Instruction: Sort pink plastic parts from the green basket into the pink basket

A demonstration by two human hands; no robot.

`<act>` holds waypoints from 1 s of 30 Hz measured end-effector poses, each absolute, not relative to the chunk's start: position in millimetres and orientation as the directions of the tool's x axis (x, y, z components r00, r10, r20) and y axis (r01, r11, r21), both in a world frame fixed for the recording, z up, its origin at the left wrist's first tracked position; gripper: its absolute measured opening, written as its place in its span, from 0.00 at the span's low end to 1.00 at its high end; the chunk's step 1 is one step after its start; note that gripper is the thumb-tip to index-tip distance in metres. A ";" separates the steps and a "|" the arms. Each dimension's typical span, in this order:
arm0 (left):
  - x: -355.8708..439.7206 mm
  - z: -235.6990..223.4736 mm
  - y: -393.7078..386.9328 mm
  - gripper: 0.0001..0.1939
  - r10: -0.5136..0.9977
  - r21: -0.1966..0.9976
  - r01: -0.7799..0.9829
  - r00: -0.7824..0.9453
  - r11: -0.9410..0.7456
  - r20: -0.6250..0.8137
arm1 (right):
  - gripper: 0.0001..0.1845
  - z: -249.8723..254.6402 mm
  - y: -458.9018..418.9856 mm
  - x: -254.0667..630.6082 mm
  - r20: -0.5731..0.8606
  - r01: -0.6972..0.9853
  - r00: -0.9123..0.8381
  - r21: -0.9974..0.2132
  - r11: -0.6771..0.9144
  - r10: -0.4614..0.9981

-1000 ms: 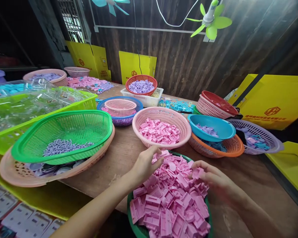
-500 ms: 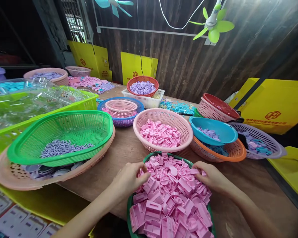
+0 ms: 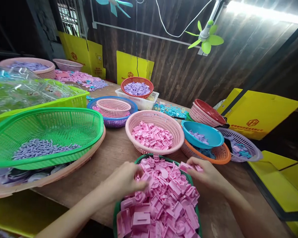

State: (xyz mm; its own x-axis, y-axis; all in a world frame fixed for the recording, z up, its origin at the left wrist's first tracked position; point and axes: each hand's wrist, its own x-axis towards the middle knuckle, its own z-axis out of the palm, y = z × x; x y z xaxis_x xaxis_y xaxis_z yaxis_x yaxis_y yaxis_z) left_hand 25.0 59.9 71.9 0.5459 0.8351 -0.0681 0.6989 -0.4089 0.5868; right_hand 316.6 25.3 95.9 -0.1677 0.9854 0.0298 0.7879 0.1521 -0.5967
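Note:
A green basket (image 3: 117, 206) in front of me is heaped with pink plastic toy pieces (image 3: 164, 195), among them box shapes, wheels and discs. My left hand (image 3: 125, 180) is over the heap's left edge, thumb and fingers towards the pieces. Motion smears its fingertips, and whether they grip a piece is unclear. At the far right rim, my right hand (image 3: 205, 170) pinches a pink plastic piece (image 3: 185, 167), raised just above the heap. Right behind stands a pink basket (image 3: 155, 115) of smaller pink block pieces (image 3: 151, 135).
On the left, a green basket (image 3: 89, 124) of lilac pieces rests on a peach basket. A blue basket (image 3: 111, 123) stands behind. To the right, a blue bowl (image 3: 202, 134) sits on an orange basket (image 3: 220, 155). Yellow boxes (image 3: 263, 112) stand behind; fans hang above.
The view has turned, shifting everything on the table leftwards. My right hand has lifted slightly with the pink plastic piece, which shows more clearly. My left hand stays over the heap, now blurred.

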 end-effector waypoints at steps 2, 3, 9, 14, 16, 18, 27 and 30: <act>39.4 90.6 87.2 0.21 0.794 0.681 0.588 0.608 -0.437 -0.016 | 0.15 105.6 52.9 309.8 0.047 0.762 -0.155 -0.630 0.150 0.987; 49.1 100.5 103.2 0.23 0.795 0.702 0.550 0.606 -0.452 0.037 | 0.17 111.7 68.9 306.9 0.046 0.752 -0.156 -0.642 0.149 0.987; 71.8 123.2 157.2 0.27 0.864 0.656 0.567 0.264 -0.498 0.428 | 0.24 137.9 108.6 298.5 0.477 0.872 -0.070 -0.397 0.286 0.876; 31.7 76.7 109.4 0.10 0.890 0.635 0.642 0.179 -0.429 0.420 | 0.06 93.9 40.9 293.2 0.135 0.882 -0.211 -0.400 0.248 0.968; 27.9 56.8 91.2 0.09 0.904 0.579 0.694 0.314 -0.427 0.290 | 0.06 69.7 20.0 289.6 0.050 0.888 -0.183 -0.419 0.187 0.982; 33.8 42.4 82.1 0.12 0.899 0.495 0.752 0.390 -0.435 0.199 | 0.05 51.9 9.6 285.4 0.011 0.887 -0.157 -0.437 0.146 0.988; 52.5 34.6 88.3 0.14 0.881 0.505 0.738 0.459 -0.449 0.112 | 0.08 64.7 8.2 287.3 -0.077 0.526 -0.186 -0.850 0.033 0.979; 46.9 41.4 84.7 0.16 0.845 0.670 0.598 0.528 -0.440 0.084 | 0.10 69.0 16.1 290.3 -0.129 0.277 -0.215 -0.959 -0.066 0.968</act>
